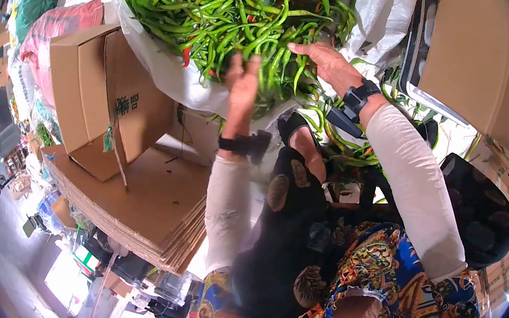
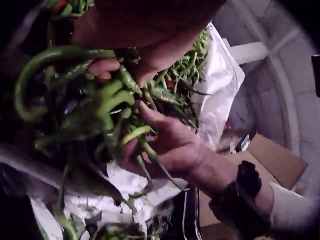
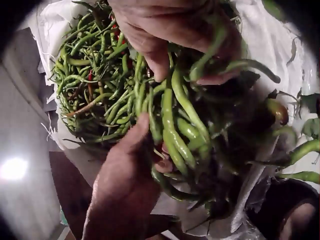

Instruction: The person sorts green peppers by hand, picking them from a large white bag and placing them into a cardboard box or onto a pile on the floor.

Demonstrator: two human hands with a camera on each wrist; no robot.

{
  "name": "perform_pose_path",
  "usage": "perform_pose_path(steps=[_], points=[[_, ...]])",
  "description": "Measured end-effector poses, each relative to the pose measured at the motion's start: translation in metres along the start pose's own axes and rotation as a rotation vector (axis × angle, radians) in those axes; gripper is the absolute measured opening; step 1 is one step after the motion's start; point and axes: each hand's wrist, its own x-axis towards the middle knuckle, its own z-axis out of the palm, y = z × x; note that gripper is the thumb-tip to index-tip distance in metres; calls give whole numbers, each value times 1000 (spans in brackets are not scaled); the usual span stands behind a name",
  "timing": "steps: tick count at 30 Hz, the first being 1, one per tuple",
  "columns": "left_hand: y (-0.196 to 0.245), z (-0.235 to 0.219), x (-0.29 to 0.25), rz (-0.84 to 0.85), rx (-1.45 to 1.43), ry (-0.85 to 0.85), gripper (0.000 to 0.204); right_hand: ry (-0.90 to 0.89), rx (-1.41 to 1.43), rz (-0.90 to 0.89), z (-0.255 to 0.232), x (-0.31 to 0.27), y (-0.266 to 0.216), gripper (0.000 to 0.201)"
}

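Long green peppers (image 1: 221, 18) lie in a large heap on white sheeting. At the heap's near edge, my left hand (image 1: 240, 90) is blurred; in the right wrist view this hand (image 3: 122, 175) holds several peppers (image 3: 175, 135) between thumb and fingers. My right hand (image 1: 332, 67) is just to its right, thumb toward the heap. The left wrist view shows the right hand (image 2: 175, 147) with its thumb and fingers around green peppers (image 2: 117, 100). Some fingertips are hidden behind peppers. Both hands face each other across the bunch.
An upright cardboard box (image 1: 79, 86) stands on stacked flat cardboard (image 1: 154, 197) at left. White sheeting (image 1: 193, 91) edges the heap. Another large cardboard piece (image 1: 469, 64) is at right. Loose peppers (image 1: 333, 137) lie below my right wrist, near a sandalled foot.
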Motion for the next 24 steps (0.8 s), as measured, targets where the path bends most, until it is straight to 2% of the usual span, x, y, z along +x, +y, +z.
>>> perform_pose_path(steps=[1, 2, 4, 6, 8, 10, 12, 13, 14, 15, 16, 17, 18, 19, 20, 21, 22, 24], points=[[-10, 19, 1, 77, -96, -35, 52, -31, 35, -129, -1, -5, 3, 32], [16, 19, -10, 60, -124, -154, 48, -30, 33, -125, -3, -10, 3, 32], [32, 21, -21, 17, -241, -235, 43, -176, 148, 8, -7, -22, -7, 42], [37, 13, -27, 37, -230, -230, 37, -199, 110, 23, -8, -39, -9, 43], [38, 4, -32, 57, -280, -244, 43, -258, 61, -146, -3, -58, -8, 48], [51, -10, -52, 73, -346, -245, 39, -259, -88, -260, 0, -75, -5, 53], [59, -17, -63, -40, -428, -281, 38, -161, -220, -225, 11, -107, -24, 53], [65, -20, -62, -184, -497, -307, 38, -125, -239, -203, 4, -93, -11, 55], [66, -14, -61, -175, -496, -312, 38, -88, -256, -188, -3, -78, -1, 57], [63, -1, -58, -201, -596, -302, 38, -2, -456, -271, 6, -86, -9, 56], [56, 10, -56, -240, -697, -290, 39, 123, -636, -357, 7, -72, 4, 55], [53, 5, -52, 321, -15, -313, 38, 143, -690, -328, 10, -76, 0, 56], [64, 6, -56, -125, -487, -402, 46, 159, -738, -301, 15, -84, -5, 57], [64, 11, -57, -52, -477, -339, 43, 121, -677, -414, 14, -81, 3, 54], [64, 21, -55, 31, -473, -280, 40, 158, -714, -415, 15, -77, 10, 53], [64, 31, -55, 28, -702, -262, 45, 39, -610, -353, 12, -79, 3, 53], [60, 35, -56, 27, -704, -269, 45, -81, -499, -280, 10, -83, 2, 53], [59, 34, -56, -182, -929, -325, 36, -89, -522, -343, 17, -101, 2, 52]])
